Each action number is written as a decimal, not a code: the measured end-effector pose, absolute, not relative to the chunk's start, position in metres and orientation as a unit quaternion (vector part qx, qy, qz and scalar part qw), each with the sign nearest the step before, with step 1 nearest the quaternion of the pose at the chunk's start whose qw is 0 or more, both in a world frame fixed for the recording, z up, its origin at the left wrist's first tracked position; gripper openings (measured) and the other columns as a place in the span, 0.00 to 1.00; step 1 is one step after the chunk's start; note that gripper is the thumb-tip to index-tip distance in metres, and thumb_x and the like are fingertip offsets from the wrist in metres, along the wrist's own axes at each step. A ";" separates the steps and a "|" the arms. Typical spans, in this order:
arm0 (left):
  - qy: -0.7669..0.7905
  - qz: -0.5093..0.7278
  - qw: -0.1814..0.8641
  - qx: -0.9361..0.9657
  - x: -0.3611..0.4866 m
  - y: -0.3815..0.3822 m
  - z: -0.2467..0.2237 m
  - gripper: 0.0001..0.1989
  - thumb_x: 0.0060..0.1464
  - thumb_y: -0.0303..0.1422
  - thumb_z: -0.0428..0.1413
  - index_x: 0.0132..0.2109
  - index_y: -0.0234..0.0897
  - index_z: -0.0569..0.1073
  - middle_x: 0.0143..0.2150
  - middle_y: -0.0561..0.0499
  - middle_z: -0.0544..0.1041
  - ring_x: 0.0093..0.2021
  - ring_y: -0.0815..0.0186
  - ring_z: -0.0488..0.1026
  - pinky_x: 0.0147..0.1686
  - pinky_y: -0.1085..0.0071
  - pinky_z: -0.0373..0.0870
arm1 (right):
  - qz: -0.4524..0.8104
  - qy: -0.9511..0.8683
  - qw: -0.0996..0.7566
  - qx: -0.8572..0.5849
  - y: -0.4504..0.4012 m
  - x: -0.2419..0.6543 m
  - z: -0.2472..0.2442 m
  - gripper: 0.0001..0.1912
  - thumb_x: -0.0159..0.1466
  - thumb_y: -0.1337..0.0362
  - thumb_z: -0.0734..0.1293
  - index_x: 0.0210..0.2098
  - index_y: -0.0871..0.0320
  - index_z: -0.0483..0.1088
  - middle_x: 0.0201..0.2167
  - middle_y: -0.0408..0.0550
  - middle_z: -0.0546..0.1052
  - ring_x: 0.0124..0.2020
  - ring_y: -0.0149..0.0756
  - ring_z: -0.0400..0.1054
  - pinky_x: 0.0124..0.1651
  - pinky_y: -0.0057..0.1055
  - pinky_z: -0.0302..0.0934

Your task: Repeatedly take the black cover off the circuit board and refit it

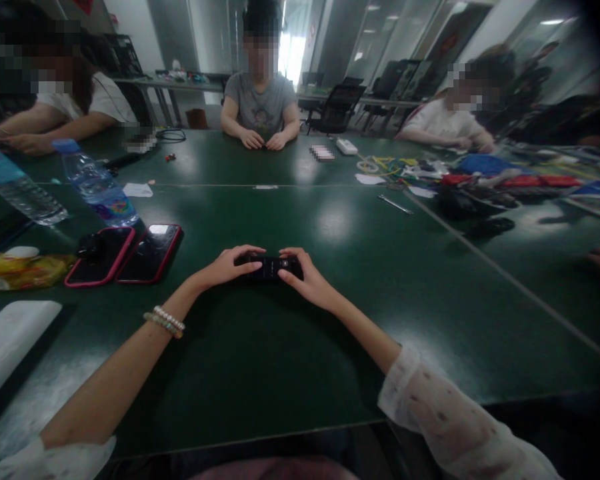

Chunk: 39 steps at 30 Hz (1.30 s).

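Note:
A black smartphone [271,268] lies sideways between my two hands, low over the green table [290,353]. Faint white marks show on its dark screen. My left hand [226,267] grips its left end, thumb on the front and fingers along the far edge. At the other end, my right hand [307,277] holds it the same way, thumb over the screen. Both hands are closed on it. Beaded bracelets [165,321] circle my left wrist. Left of that hand are a phone in a red case [150,253] and one in a pink case [100,257] with a small black object on it.
Two water bottles [97,187] stand at the left, near a yellow packet [27,270] and a white box [13,340]. A wrench [395,205] lies ahead to the right, before a heap of cables and cloth [495,177]. Several people sit around the table, one opposite [260,100].

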<state>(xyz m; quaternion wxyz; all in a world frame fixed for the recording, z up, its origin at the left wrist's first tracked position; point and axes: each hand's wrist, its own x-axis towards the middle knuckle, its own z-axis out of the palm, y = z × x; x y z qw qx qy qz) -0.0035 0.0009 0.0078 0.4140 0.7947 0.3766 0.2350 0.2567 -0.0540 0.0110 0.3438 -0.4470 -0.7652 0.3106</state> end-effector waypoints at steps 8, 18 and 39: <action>0.379 0.231 0.433 0.785 -0.004 -0.002 0.011 0.25 0.62 0.49 0.56 0.61 0.44 0.70 0.59 0.46 0.73 0.59 0.54 0.70 0.60 0.55 0.66 | 0.396 -0.730 0.326 -0.451 -0.048 0.259 0.018 0.23 0.64 0.51 0.69 0.55 0.53 0.66 0.46 0.50 0.76 0.51 0.45 0.72 0.53 0.48 0.67; 0.382 0.232 0.443 0.777 -0.003 -0.005 0.014 0.25 0.60 0.50 0.57 0.60 0.44 0.71 0.59 0.46 0.73 0.59 0.53 0.70 0.59 0.54 0.66 | 0.393 -0.733 0.328 -0.447 -0.045 0.260 0.014 0.20 0.64 0.52 0.69 0.52 0.53 0.70 0.49 0.51 0.73 0.51 0.44 0.69 0.54 0.49 0.65; 0.425 0.206 0.337 0.815 0.000 -0.007 0.012 0.42 0.48 0.51 0.66 0.66 0.44 0.63 0.64 0.42 0.68 0.63 0.47 0.65 0.63 0.47 0.59 | 0.334 -0.699 0.394 -0.495 -0.042 0.254 -0.001 0.24 0.62 0.50 0.70 0.53 0.52 0.67 0.52 0.53 0.71 0.55 0.47 0.65 0.59 0.50 0.62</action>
